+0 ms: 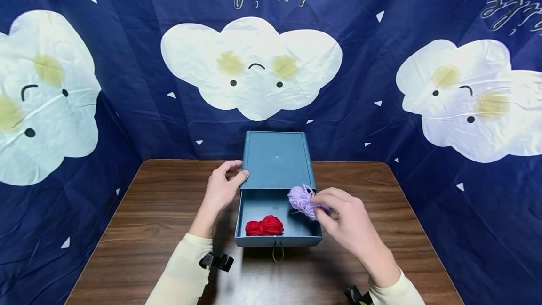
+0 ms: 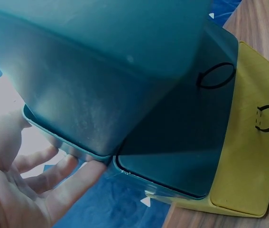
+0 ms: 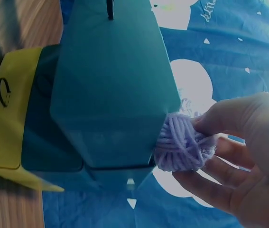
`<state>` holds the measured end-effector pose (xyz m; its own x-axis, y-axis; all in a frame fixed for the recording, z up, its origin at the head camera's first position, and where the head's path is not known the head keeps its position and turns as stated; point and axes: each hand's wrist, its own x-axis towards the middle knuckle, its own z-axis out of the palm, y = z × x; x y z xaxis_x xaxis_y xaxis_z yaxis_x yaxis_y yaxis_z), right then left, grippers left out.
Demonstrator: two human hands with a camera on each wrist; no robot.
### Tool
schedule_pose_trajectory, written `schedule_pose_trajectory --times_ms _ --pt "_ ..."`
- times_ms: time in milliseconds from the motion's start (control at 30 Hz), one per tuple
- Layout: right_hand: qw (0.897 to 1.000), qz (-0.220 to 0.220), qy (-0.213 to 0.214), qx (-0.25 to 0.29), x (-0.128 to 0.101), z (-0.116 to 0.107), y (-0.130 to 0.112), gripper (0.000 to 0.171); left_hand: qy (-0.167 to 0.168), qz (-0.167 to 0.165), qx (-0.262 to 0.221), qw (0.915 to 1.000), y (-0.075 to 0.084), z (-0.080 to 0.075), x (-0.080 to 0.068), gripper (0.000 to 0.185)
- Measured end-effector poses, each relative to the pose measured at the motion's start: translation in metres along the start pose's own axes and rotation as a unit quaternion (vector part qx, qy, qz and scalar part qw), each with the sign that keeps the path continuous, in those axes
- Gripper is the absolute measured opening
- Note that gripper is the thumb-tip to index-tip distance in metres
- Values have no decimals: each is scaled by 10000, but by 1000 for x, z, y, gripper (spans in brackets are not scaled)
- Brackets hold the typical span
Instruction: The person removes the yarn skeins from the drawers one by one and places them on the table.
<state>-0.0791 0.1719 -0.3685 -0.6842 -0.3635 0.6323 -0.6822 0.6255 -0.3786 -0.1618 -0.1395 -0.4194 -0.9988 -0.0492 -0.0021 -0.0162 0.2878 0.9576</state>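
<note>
backdrop: dark blue cloth point(image 1: 360, 107) printed with white smiling clouds, hung behind and to both sides of a brown wooden table point(image 1: 139, 229).
box: teal drawer unit point(image 1: 276, 160) at the middle of the table; wrist views show a yellow drawer front point(image 2: 248, 156) with a black loop lower in the stack.
open drawer: teal top drawer point(image 1: 271, 241) pulled out toward the person, black loop pull hanging at its front edge.
already inside: red yarn ball point(image 1: 264, 226) lying at the front left of the drawer floor.
left hand: left hand point(image 1: 222, 188) laid against the box's left side, thumb on the top edge, fingers point(image 2: 63, 185) straight along the wall; presses and steadies, grasps nothing.
right hand: right hand point(image 1: 345, 222) pinching the lilac yarn ball point(image 1: 301, 200) between thumb and fingertips, strands bunched and a few loose loops sticking up.
where the lilac yarn is: held in the air above the drawer's right rear part, just beside the box's front edge; not touching the drawer floor, as far as can be seen.
doing it well: lower into the bare right half, apart from the red ball; keep loose loops clear of the rim and the box's front edge, likely to snag there; let go only once it rests on the floor; keep the left hand pressing so the box does not slide.
</note>
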Motion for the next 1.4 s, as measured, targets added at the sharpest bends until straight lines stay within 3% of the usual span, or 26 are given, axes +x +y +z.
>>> schedule_pose_trajectory --times_ms 600,1033,1233,1400 --pt "9982 342 476 -122 -22 -25 21 30 20 29 -19 10000 0 1 1 45" --pt "9949 695 669 -291 -43 -21 44 28 27 -22 -29 10000 -2 2 0 45" --pt "9924 715 750 -657 -59 -20 60 32 18 12 -46 10000 -3 2 1 46" --pt "9883 1034 615 -936 -75 -19 75 29 16 21 -27 10000 -2 3 0 45"
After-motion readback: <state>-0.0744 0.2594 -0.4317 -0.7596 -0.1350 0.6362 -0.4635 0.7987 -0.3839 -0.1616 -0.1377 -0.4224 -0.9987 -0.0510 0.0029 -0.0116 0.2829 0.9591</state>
